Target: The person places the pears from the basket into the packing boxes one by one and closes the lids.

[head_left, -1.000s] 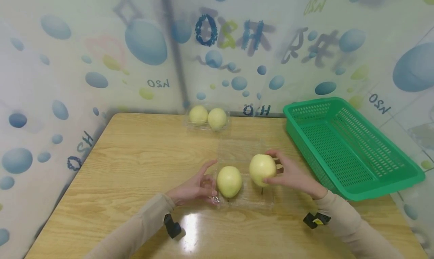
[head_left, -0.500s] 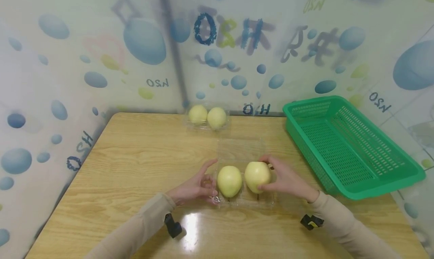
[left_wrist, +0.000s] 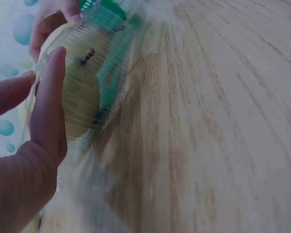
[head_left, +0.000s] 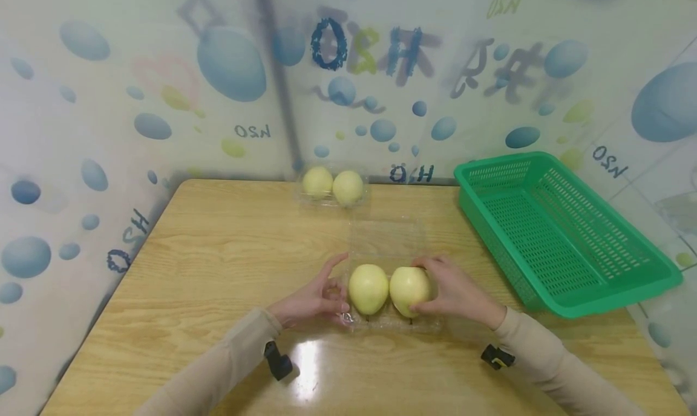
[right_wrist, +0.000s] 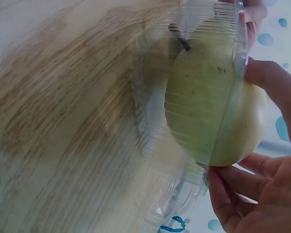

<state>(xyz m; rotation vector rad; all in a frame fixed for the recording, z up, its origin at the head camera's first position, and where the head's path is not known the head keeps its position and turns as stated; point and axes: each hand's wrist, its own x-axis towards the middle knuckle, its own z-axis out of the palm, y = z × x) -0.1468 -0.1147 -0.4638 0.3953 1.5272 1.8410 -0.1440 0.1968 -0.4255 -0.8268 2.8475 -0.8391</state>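
My right hand (head_left: pixel 454 292) holds a pale yellow pear (head_left: pixel 409 290) in the right half of an open clear plastic clamshell box (head_left: pixel 386 237). Thumb and fingers are around the pear's side, at the box's rim in the right wrist view; its dark stem (right_wrist: pixel 180 38) shows through the ribbed wall. A second pear (head_left: pixel 368 289) sits beside it in the left half. My left hand (head_left: pixel 313 298) grips the left edge of the box, thumb (left_wrist: pixel 51 104) against the outside of the wall. The box's lid lies folded back, away from me.
Another clear box (head_left: pixel 360 199) with two pears (head_left: pixel 317 182) stands at the table's back edge. A green plastic basket (head_left: pixel 490 256) stands at the right. Patterned sheeting (head_left: pixel 218 144) rises behind the wooden table (head_left: pixel 229 228).
My right hand has lowered the pear down and leftward into the box, beside the other pear. My left hand stays at the box's left edge.
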